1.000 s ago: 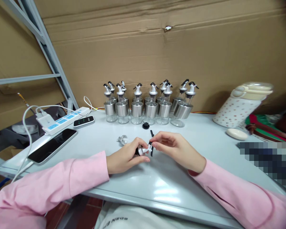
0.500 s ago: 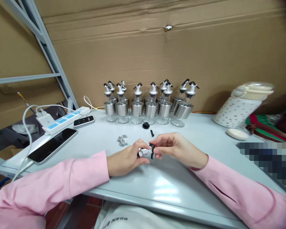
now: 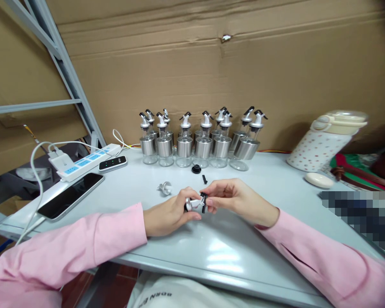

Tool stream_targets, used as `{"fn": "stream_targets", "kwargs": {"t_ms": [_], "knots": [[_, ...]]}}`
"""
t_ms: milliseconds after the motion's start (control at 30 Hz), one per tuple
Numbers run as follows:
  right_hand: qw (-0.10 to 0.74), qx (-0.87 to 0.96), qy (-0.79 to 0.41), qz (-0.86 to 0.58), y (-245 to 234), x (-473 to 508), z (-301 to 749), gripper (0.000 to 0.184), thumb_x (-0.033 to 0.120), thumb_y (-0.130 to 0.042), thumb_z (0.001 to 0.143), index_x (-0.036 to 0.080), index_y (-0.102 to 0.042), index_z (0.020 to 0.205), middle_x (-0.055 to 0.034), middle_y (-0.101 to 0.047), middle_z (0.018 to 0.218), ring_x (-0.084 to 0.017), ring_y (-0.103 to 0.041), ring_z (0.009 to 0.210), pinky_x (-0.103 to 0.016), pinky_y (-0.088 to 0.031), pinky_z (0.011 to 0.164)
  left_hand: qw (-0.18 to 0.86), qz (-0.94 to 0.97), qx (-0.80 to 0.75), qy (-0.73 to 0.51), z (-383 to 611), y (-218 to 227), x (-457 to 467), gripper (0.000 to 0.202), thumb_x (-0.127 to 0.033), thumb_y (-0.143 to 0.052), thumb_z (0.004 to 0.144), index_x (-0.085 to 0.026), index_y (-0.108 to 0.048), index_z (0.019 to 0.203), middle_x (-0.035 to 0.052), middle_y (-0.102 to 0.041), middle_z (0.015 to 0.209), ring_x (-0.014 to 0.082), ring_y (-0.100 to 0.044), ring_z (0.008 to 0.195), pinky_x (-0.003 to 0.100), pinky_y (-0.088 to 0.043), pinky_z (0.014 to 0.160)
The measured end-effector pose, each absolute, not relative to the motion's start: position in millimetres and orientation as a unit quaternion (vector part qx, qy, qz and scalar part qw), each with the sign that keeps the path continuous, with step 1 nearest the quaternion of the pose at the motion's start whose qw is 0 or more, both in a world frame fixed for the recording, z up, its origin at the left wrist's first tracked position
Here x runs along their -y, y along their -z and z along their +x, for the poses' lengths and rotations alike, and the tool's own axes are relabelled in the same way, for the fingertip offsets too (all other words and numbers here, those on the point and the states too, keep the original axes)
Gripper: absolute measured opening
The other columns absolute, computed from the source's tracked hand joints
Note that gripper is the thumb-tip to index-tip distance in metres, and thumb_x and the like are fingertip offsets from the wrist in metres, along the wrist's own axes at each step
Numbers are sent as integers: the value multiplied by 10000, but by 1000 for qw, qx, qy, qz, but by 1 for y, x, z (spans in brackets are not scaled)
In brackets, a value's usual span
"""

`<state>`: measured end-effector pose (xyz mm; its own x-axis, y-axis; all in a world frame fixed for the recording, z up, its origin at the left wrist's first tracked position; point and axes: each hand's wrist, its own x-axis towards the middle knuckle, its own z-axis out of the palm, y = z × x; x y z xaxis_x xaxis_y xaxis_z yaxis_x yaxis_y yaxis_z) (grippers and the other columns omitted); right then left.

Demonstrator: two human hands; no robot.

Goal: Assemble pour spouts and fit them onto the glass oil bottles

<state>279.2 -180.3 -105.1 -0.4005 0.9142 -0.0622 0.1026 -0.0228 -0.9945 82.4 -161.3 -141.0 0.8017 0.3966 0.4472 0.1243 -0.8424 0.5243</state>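
Two bare hands in pink sleeves (image 3: 118, 229), meeting over a pale grey table (image 3: 244, 248). Left hand (image 3: 171, 214) closed around the base of a silver-white pourer head (image 3: 189, 205), its spout (image 3: 197, 204) pointing toward the right hand (image 3: 240, 200). Right thumb and fingertips pinching a black lever (image 3: 204, 208) at the spout's tip; whether clipped on or merely touching, impossible to tell. Just beyond the hands, lying on the table: a small black strip (image 3: 204, 179), a round black stopper (image 3: 196, 169) and another silvery pourer part (image 3: 165, 188). Farther back, a double row of glass-and-steel bottles (image 3: 203, 148), topped with similar pourers.

Apparent step in hand: mating lever and spout. To do it well, keep the left grip steady, line the lever up squarely with the spout's end, then press gently and evenly, without twisting. Likely risk: small plastic slipping or bending under slanted pressure. For a guide to the angle, look to the pourers behind.
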Motion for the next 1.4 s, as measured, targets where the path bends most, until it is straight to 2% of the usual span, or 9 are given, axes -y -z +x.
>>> {"fn": "stream_targets", "kwargs": {"t_ms": [233,467,667,767,933,1167,1300,1400], "knots": [[339,612,-586,-408,108,180,282,290,317,-741,583,126,-589,740,21,-629,574,-76,-550,499,-232,-460,555,253,918,-130,-276,82,140,161,222,-310,-343,916,-225,-204,1067,55,-411,954,131,-444,759,248,-381,656],[344,619,-579,-405,110,181,280,249,292,-727,600,126,-588,725,29,-610,560,-76,-543,515,-232,-454,574,249,919,-128,-277,81,141,162,251,-264,-369,910,-225,-196,1087,51,-414,954,119,-449,746,239,-387,651],[353,636,-558,-398,110,183,277,231,253,-717,603,137,-593,760,6,-626,688,-95,-569,631,-242,-466,659,232,919,-137,-289,81,140,164,273,-243,-390,900,-230,-197,1092,54,-418,973,116,-453,740,238,-395,652],[368,663,-520,-393,112,184,277,248,221,-707,608,148,-603,822,10,-598,718,-98,-554,661,-230,-464,652,216,917,-157,-296,81,140,164,271,-247,-396,896,-233,-207,1090,61,-424,1003,119,-463,742,260,-412,679],[372,675,-505,-389,111,184,279,229,298,-641,696,144,-624,865,3,-603,671,-103,-552,606,-261,-474,651,209,914,-180,-299,81,140,164,275,-225,-393,890,-232,-215,1099,62,-431,1014,136,-496,805,280,-431,708],[411,638,-496,-422,104,183,278,243,353,-697,620,147,-641,736,-7,-619,649,-108,-546,561,-273,-482,601,200,911,-188,-309,81,140,164,273,-234,-390,893,-234,-213,1101,56,-435,1005,137,-503,815,292,-439,717],[420,628,-497,-426,103,184,279,237,341,-697,629,144,-617,733,19,-583,576,-89,-521,515,-254,-456,577,195,911,-190,-309,80,140,164,269,-241,-386,896,-235,-212,1101,52,-434,997,136,-500,813,286,-437,710],[424,620,-506,-423,103,184,279,271,324,-707,626,152,-601,806,35,-576,588,-76,-506,491,-240,-440,547,198,913,-188,-302,80,140,164,265,-247,-386,898,-233,-212,1097,49,-432,992,126,-492,775,276,-434,692]]}}
